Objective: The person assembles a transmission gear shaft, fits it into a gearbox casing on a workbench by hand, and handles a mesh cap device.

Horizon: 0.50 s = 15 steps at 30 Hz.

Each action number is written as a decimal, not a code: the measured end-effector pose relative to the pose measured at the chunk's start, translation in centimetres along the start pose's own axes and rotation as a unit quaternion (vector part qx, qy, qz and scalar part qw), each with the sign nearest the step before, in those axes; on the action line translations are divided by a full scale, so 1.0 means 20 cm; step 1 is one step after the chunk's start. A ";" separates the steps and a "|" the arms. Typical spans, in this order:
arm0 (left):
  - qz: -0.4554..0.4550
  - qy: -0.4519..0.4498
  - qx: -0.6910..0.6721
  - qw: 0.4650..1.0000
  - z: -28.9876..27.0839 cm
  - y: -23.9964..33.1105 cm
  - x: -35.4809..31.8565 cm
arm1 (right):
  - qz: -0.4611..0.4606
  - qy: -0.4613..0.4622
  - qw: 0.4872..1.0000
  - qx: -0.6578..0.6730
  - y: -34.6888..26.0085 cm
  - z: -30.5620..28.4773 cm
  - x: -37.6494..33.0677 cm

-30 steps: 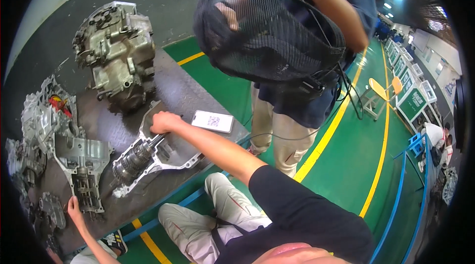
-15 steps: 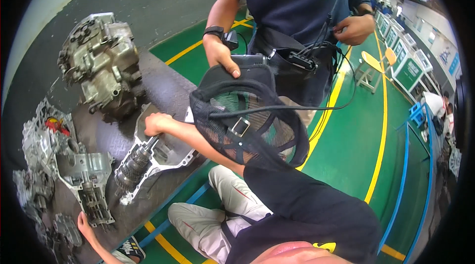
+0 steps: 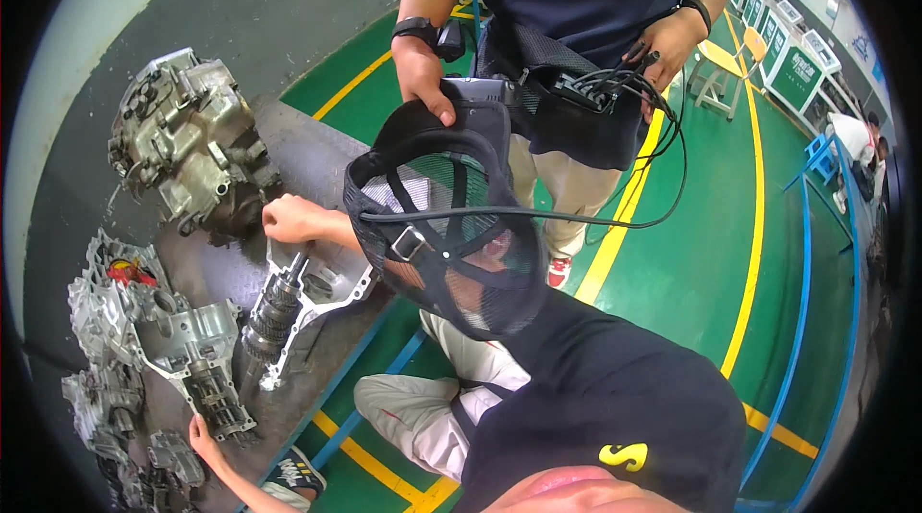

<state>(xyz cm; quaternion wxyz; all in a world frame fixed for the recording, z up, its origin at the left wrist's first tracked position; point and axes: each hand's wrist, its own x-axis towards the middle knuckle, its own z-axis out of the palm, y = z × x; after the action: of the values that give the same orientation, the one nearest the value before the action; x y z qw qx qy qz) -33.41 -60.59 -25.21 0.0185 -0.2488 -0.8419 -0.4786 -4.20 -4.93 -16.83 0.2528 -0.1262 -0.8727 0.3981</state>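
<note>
My left hand [image 3: 204, 438] comes in low at the left, its fingers closed at the edge of an aluminium gearbox housing [image 3: 189, 332] that has a geared shaft in its lower end. My right hand [image 3: 293, 219] is curled into a fist at the far end of a second open housing [image 3: 331, 290]. Whatever it grips, if anything, is hidden. A gear shaft [image 3: 273, 316] lies in that housing, its thin end just below my right hand. A standing person holds a black mesh cap [image 3: 447, 225] with a cable over my right forearm.
A complete gearbox [image 3: 192, 143] stands at the back of the dark table [image 3: 305, 134]. More metal castings [image 3: 101, 407] crowd its left side. The person's cables [image 3: 615, 85] hang near a waist bag. Blue railing [image 3: 792, 359], a stool [image 3: 718, 61] and cabinets [image 3: 802, 61] stand on the right.
The view has shifted, so table parts sit further right. The cap has moved left and lower in the picture. My right hand is slightly further from the shaft end. The person's other hand has come to the cables.
</note>
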 end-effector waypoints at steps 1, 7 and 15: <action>0.000 0.006 0.007 1.000 0.00 0.00 0.00 | -0.051 0.068 0.995 0.055 0.00 -0.03 -0.03; 0.021 0.018 0.027 0.999 0.08 0.05 0.03 | -0.036 0.188 0.962 0.194 0.18 -0.37 -0.64; -0.002 0.071 0.026 0.997 0.06 -0.01 -0.03 | 0.115 0.186 0.770 0.599 0.08 -0.66 -1.61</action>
<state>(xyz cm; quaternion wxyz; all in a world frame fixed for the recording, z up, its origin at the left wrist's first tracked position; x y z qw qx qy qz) -32.84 -59.92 -26.23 0.0841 -0.2121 -0.8512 -0.4727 30.05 -9.00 -21.67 0.3868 -0.1199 -0.3725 0.8350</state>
